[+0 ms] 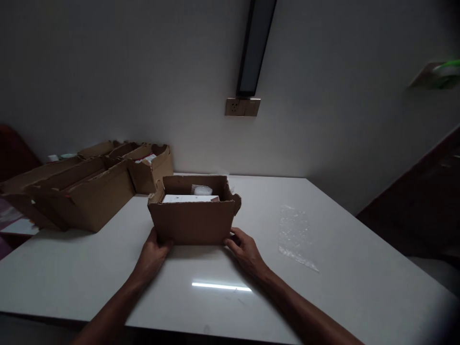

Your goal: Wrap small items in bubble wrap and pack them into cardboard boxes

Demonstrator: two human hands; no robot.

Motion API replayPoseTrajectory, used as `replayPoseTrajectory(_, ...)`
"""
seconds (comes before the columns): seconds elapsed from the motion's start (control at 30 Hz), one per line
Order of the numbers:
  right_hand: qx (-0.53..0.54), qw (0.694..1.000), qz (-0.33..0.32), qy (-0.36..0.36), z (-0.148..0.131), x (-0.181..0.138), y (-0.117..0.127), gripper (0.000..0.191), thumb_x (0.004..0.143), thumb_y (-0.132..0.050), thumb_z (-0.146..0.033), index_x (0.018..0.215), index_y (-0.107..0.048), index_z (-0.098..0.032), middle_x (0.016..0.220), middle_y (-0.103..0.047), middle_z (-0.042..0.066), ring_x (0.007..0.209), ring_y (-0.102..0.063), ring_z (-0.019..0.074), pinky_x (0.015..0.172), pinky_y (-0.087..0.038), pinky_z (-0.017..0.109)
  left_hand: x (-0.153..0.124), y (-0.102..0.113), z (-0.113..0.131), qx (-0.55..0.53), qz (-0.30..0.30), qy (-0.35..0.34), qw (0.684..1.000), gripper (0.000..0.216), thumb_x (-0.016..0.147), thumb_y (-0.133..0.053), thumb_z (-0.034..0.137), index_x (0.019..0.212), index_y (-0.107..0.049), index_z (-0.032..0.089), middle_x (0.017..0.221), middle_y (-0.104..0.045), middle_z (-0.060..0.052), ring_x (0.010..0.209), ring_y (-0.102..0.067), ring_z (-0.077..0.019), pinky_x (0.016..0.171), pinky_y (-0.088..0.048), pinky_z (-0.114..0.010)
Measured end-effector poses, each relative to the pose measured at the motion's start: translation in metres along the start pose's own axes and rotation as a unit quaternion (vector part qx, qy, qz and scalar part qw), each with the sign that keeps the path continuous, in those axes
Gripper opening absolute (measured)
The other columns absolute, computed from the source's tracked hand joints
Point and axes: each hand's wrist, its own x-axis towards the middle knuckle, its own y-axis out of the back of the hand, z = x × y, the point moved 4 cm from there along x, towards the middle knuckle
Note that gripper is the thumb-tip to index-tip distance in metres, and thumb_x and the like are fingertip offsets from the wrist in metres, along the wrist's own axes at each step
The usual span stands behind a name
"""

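An open-topped cardboard box (194,223) with torn upper edges is on the white table in front of me. Inside it show a white carton (189,198) and a clear plastic piece (202,190) behind that. My left hand (153,254) grips the box's lower left corner, thumb on the front face. At the lower right corner, my right hand (246,249) holds the box the same way. The fingers behind the corners are partly hidden.
More cardboard boxes (104,196) stand along the table's left side, some with items in them. A clear bubble-wrap bag (296,235) lies flat to the right on the white table (345,268). A wall socket (242,107) is above the table's back edge.
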Motion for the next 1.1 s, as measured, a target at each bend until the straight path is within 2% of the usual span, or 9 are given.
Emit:
replayPoseTrajectory(0.3, -0.016, 1.0, 0.004, 0.009, -0.005, 0.0, 0.002, 0.033, 0.084, -0.053, -0.027, 0.113, -0.067, -0.019, 0.104, -0.073, 0.007, 0.09, -0.067, 0.0218, 0.083, -0.053, 0.037, -0.004, 0.002, 0.005, 0.01, -0.003, 0.012, 1.0, 0.052, 0.079, -0.06, 0.035, 0.126, -0.051, 0.014, 0.125, -0.064, -0.015, 0.117, -0.059, -0.0313, 0.103, -0.044, -0.047)
replayPoseTrajectory(0.43, -0.116, 0.991, 0.03, 0.061, -0.004, -0.008, 0.021, 0.028, 0.088, -0.051, -0.03, 0.108, -0.069, -0.02, 0.118, -0.069, 0.01, 0.101, -0.067, 0.0237, 0.087, -0.054, 0.04, -0.011, 0.004, 0.008, -0.015, -0.017, 0.007, 1.0, 0.052, 0.081, -0.059, 0.032, 0.129, -0.05, 0.015, 0.131, -0.061, -0.015, 0.123, -0.057, -0.029, 0.107, -0.042, -0.045)
replayPoseTrajectory(0.57, -0.287, 0.944, 0.11, 0.118, 0.012, -0.018, 0.067, 0.027, 0.088, -0.051, -0.03, 0.103, -0.071, -0.021, 0.124, -0.067, 0.012, 0.114, -0.062, 0.0286, 0.096, -0.049, 0.048, -0.016, 0.007, 0.009, -0.032, -0.023, -0.005, 0.999, 0.055, 0.081, -0.059, 0.026, 0.133, -0.048, 0.016, 0.135, -0.059, -0.014, 0.128, -0.054, -0.0282, 0.111, -0.038, -0.046)
replayPoseTrajectory(0.63, -0.368, 0.916, 0.128, 0.097, 0.025, -0.025, 0.09, 0.028, 0.087, -0.053, -0.032, 0.105, -0.071, -0.019, 0.124, -0.067, 0.014, 0.113, -0.062, 0.031, 0.094, -0.048, 0.049, -0.017, 0.007, 0.01, -0.037, -0.03, -0.004, 0.999, 0.058, 0.081, -0.058, 0.026, 0.136, -0.046, 0.016, 0.136, -0.058, -0.015, 0.128, -0.054, -0.0283, 0.112, -0.037, -0.046)
replayPoseTrajectory(0.73, -0.458, 0.881, 0.115, 0.03, 0.044, -0.037, 0.113, 0.029, 0.088, -0.054, -0.034, 0.105, -0.071, -0.019, 0.123, -0.067, 0.014, 0.112, -0.061, 0.0325, 0.091, -0.047, 0.048, -0.017, 0.007, 0.012, -0.039, -0.036, 0.007, 0.999, 0.059, 0.082, -0.057, 0.027, 0.138, -0.044, 0.017, 0.137, -0.057, -0.016, 0.127, -0.054, -0.0284, 0.111, -0.037, -0.047)
replayPoseTrajectory(0.8, -0.493, 0.865, 0.098, 0.008, 0.048, -0.043, 0.117, 0.026, 0.09, -0.051, -0.032, 0.104, -0.071, -0.02, 0.12, -0.068, 0.012, 0.11, -0.061, 0.0313, 0.088, -0.046, 0.046, -0.018, 0.007, 0.014, -0.043, -0.034, 0.006, 0.998, 0.06, 0.081, -0.058, 0.028, 0.138, -0.045, 0.016, 0.135, -0.058, -0.016, 0.127, -0.054, -0.0291, 0.111, -0.037, -0.047)
replayPoseTrajectory(0.93, -0.535, 0.841, 0.08, 0.013, 0.041, -0.043, 0.112, 0.027, 0.094, -0.044, -0.022, 0.101, -0.07, -0.019, 0.118, -0.069, 0.012, 0.102, -0.063, 0.0277, 0.084, -0.045, 0.039, -0.019, 0.008, 0.012, -0.044, -0.028, 0.012, 0.999, 0.06, 0.078, -0.061, 0.029, 0.136, -0.047, 0.016, 0.132, -0.06, -0.016, 0.127, -0.055, -0.03, 0.112, -0.037, -0.048)
replayPoseTrajectory(1.1, -0.59, 0.792, 0.153, -0.031, 0.029, -0.048, 0.123, 0.028, 0.091, -0.048, -0.023, 0.109, -0.068, -0.015, 0.129, -0.062, 0.018, 0.103, -0.062, 0.0315, 0.081, -0.044, 0.043, -0.02, 0.007, 0.009, -0.052, -0.019, 0.024, 0.998, 0.06, 0.077, -0.061, 0.029, 0.133, -0.048, 0.015, 0.132, -0.06, -0.017, 0.127, -0.055, -0.0297, 0.11, -0.039, -0.047)
